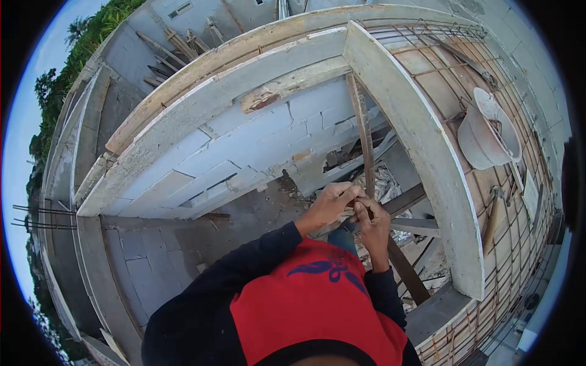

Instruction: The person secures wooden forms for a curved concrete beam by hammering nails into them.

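My left hand (330,206) and my right hand (374,227) meet in front of my red shirt, fingertips pinched close together. Whatever lies between the fingers is too small and too hidden to name. Both hands are closed and held in the air over the gap inside the formwork. Nearest to them on the right runs a tall pale formwork board (421,131). An upright wooden post (362,131) stands just beyond my fingers.
On the rebar mesh (448,76) to the right sit a whitish bucket (482,143) and a hammer (493,222). Crossed timbers (406,268) and rubble lie below. A long curved formwork board (201,100) spans the far side, before a block wall (274,131).
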Demonstrator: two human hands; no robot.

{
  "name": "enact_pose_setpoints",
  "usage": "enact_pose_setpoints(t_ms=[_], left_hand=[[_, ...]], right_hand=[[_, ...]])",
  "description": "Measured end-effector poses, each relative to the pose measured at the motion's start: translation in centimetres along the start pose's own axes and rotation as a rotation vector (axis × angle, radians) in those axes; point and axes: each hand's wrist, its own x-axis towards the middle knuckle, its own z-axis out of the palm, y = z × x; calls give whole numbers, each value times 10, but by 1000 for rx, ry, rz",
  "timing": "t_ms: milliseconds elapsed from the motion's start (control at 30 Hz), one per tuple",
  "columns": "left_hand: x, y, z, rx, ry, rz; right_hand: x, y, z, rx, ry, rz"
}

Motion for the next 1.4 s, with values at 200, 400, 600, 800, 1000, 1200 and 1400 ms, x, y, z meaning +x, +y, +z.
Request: enact_pose_setpoints(t_ms=[200,400,600,800,1000,1200,1400], left_hand=[[55,90,-118,1093,620,614],[115,204,-238,1432,892,680],[177,203,-287,1692,734,657],[182,188,-266,2055,888,512],[188,188,-302,1818,717,665],[183,189,-297,1530,640,664],[177,194,-281,1595,769,681]], right_hand=[[-54,3,-90,-179,634,-35],[-143,-42,-156,-434,1442,-10],[-216,-17,-202,-1075,1512,315],[-240,39,-228,-1335,1326,476],[-198,3,-213,-984,1615,287],[-133,-34,-266,-935,1554,-57],[-32,9,-415,-1118,828,194]])
